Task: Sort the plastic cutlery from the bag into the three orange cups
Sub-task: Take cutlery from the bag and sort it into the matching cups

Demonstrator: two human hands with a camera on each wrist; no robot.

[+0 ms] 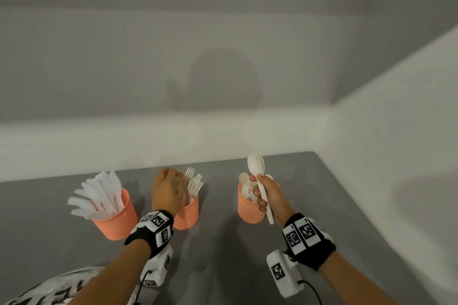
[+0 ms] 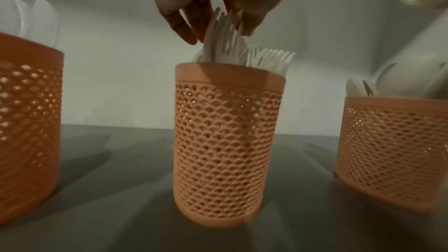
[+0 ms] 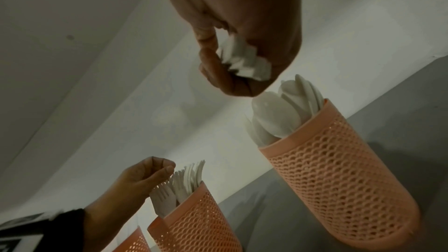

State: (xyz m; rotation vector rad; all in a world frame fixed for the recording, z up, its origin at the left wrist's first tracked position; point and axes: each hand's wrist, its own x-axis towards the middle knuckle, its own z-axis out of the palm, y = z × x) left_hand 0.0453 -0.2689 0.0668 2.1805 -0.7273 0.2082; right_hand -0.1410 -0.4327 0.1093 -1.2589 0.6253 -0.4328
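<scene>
Three orange mesh cups stand in a row on the grey table. The left cup [image 1: 116,216] holds white knives [image 1: 99,195], the middle cup [image 1: 187,214] forks [image 1: 194,183], and the right cup [image 1: 249,209] spoons [image 3: 276,118]. My left hand [image 1: 173,186] hangs over the middle cup [image 2: 225,141], its fingertips pinching the tops of forks [image 2: 223,35] that stand in the cup. My right hand [image 1: 260,193] hovers just above and in front of the right cup [image 3: 339,189]. It grips a bundle of spoons [image 1: 256,164] by the handles, bowls up; the handle ends [image 3: 244,60] stick out of the fist.
A clear plastic bag with black lettering [image 1: 62,287] lies at the near left under my left forearm. White walls close off the table at the back and on the right. Bare grey tabletop [image 1: 218,255] lies in front of the cups.
</scene>
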